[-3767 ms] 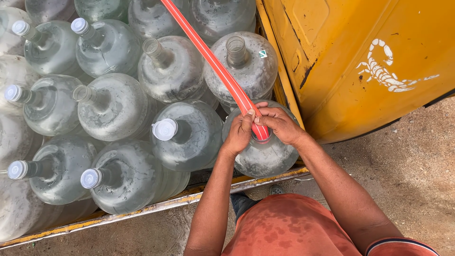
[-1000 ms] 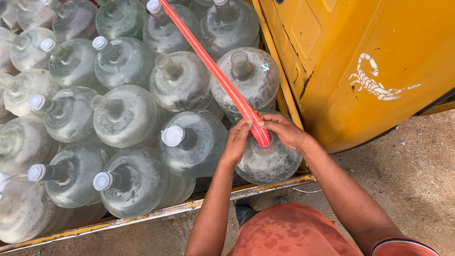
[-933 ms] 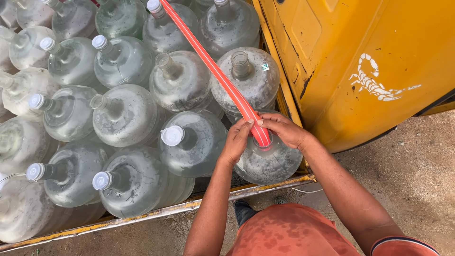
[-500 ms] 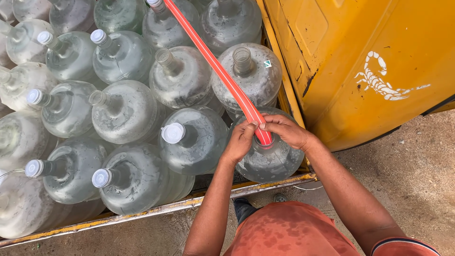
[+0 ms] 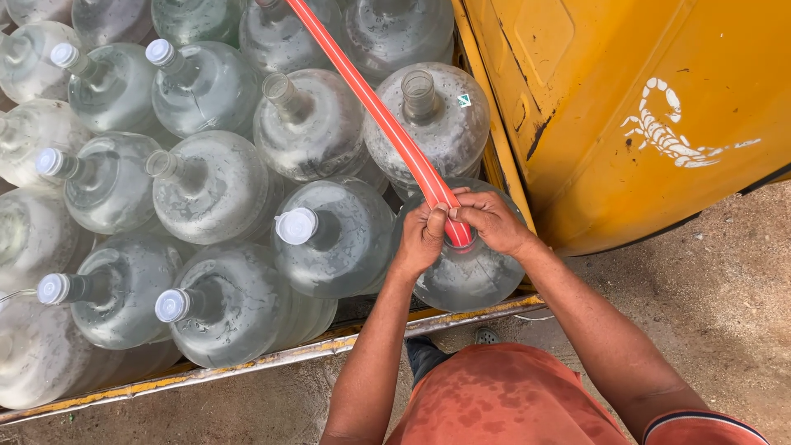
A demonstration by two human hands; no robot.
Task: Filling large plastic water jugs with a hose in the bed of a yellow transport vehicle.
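Red-orange flexible hose (image 5: 375, 107), running down from the top edge across the packed bottles, its lower end held over the mouth of a large clear plastic water bottle (image 5: 470, 276) at the near right corner of the load. Left hand (image 5: 423, 239) closed on the hose end from the left, fingers curled round it. Right hand (image 5: 492, 221) closed on the same end from the right, thumb and fingers pressing it at the bottle's neck; both hands touching each other there. Neck of that bottle hidden under the hands. Just beside it to the left, another clear bottle with a white cap (image 5: 297, 225); behind it, an uncapped clear bottle (image 5: 428, 115) under the hose. More capped and open bottles packed tight to the left, all standing on a yellow-edged metal truck bed (image 5: 247, 363). Yellow vehicle body with a white scorpion figure (image 5: 671, 132) close on the right. Sandy ground (image 5: 725, 313) below, orange shirt (image 5: 503, 400) at the bottom.
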